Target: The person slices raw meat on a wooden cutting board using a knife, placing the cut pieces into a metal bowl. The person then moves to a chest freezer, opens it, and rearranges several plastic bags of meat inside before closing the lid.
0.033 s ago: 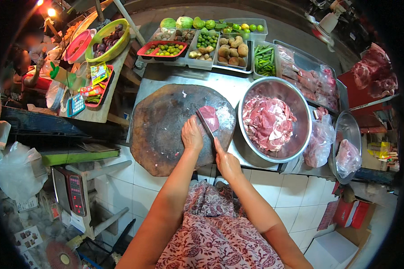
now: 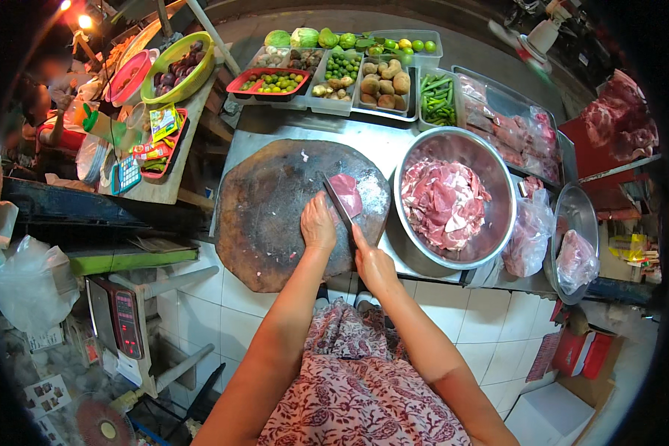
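Note:
On the round, worn chopping board (image 2: pixel 260 201) lies a piece of raw red meat (image 2: pixel 347 195). A knife (image 2: pixel 336 199) slants across the left part of this meat, its tip pointing away from me and to the left. My right hand (image 2: pixel 375 267) is closed round its handle. Just left of the blade, my left hand (image 2: pixel 318 225) rests palm down, fingers bunched and pressing at the meat's left edge; what lies under the fingertips is mostly hidden. Small meat scraps dot the board. To its right stands a large steel bowl (image 2: pixel 502 223) of sliced raw meat (image 2: pixel 444 204).
Beyond the board are tubs of limes, brown root vegetables (image 2: pixel 386 86) and green chillies (image 2: pixel 440 102). Bagged meat (image 2: pixel 529 234) sits right of the bowl, beside a metal basin (image 2: pixel 572 199). A scale (image 2: pixel 119 320) stands lower left. A fan (image 2: pixel 543 39) is at the far right.
The knife and my right hand have shifted very slightly away from me. My left hand and the meat stay in place. The fan blades at the far right have turned.

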The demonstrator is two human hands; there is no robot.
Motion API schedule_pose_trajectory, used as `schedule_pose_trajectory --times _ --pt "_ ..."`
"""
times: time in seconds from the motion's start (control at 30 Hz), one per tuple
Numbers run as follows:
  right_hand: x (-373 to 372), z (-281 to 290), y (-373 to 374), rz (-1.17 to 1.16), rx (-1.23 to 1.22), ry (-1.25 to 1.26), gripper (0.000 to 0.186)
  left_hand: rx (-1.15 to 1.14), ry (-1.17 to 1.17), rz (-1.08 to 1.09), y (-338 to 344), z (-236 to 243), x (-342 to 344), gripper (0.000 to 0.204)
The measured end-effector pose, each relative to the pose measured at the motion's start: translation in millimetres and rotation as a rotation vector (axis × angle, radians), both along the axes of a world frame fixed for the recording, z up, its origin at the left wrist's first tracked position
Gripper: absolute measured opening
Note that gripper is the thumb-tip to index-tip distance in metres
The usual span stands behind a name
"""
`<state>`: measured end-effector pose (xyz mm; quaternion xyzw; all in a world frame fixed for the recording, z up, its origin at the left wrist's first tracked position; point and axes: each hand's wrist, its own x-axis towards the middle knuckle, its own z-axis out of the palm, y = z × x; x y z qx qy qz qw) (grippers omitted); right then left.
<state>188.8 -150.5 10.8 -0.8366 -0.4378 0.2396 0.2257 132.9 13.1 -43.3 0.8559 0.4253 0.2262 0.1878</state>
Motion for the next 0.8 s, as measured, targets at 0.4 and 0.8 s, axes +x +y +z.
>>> schedule_pose_trajectory --times 0.4,0.8 --pt "-1 -4 -9 -0.079 0.097 0.031 0.071 -0.287 -0.162 -0.126 -20 5 -34 0.036" --pt "-15 -13 -63 -0.092 0.026 0.034 0.056 -0.566 -0.426 -0.494 -85 119 87 0.046"
